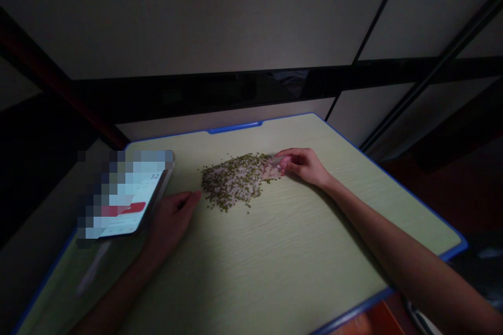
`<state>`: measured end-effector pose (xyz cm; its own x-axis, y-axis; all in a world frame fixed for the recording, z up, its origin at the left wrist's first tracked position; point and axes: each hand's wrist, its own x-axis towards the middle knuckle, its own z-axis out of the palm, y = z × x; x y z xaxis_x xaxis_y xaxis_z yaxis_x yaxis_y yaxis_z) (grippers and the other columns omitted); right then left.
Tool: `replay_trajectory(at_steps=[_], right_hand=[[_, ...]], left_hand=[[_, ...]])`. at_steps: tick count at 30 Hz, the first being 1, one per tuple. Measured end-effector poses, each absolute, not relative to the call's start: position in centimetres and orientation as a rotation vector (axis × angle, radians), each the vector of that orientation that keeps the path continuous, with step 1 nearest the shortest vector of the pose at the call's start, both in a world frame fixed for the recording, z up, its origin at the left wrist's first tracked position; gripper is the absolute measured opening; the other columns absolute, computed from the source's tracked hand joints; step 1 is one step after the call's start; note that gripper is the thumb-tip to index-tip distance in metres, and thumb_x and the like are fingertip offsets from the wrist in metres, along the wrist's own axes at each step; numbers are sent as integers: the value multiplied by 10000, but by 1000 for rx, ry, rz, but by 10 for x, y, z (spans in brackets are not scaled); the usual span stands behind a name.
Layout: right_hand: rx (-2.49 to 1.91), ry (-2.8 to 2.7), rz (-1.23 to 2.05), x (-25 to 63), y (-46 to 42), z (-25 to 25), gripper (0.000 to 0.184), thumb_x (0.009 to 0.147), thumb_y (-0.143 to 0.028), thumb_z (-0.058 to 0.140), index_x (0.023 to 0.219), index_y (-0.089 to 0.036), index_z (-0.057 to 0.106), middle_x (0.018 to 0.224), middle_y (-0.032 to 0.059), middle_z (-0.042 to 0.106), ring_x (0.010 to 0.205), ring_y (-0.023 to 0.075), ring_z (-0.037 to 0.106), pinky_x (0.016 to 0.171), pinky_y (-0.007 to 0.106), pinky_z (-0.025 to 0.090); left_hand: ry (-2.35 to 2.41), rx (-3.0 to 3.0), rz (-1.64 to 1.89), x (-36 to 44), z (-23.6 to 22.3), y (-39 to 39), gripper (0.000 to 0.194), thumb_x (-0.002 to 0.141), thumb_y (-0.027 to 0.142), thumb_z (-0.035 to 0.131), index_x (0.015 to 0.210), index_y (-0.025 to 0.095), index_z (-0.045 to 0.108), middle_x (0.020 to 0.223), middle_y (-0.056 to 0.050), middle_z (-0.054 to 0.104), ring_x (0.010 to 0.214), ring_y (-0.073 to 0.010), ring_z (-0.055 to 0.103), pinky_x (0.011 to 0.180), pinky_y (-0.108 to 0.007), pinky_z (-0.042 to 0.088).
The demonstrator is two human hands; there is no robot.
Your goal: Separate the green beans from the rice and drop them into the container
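Note:
A loose pile of small green beans mixed with pale, rice-like grains (231, 180) lies spread on a light wood-patterned table (251, 251). At the pile's right end, my right hand (304, 165) pinches a small, clear, pinkish piece that looks like a plastic bag (274, 167); its outline is hard to make out. My left hand (175, 217) rests at the left edge of the pile, thumb and fingers curled together. Whatever may be between those fingertips is hidden.
To the left, a phone or tablet with a lit screen (129, 209) stands tilted, partly blurred out. A pale strip (92, 269) lies below it. Blue edging (236, 127) rims the table, and cabinet panels (212, 15) rise behind it.

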<state>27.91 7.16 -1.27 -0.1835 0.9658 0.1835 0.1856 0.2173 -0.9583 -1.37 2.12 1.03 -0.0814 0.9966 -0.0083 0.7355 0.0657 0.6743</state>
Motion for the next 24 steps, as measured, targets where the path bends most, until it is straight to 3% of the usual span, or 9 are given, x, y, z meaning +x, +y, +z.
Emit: replay_trajectory(at_steps=[24], right_hand=[[-1061, -1571, 1119, 276, 71, -13, 279, 651, -220, 621, 899, -100, 666, 636, 24, 616, 547, 115, 565, 584, 272, 476]], left_hand=[[1870, 1729, 691, -14, 9, 22, 329, 699, 450, 372, 500, 192, 415, 506, 58, 324, 553, -119, 368, 537, -247, 297]])
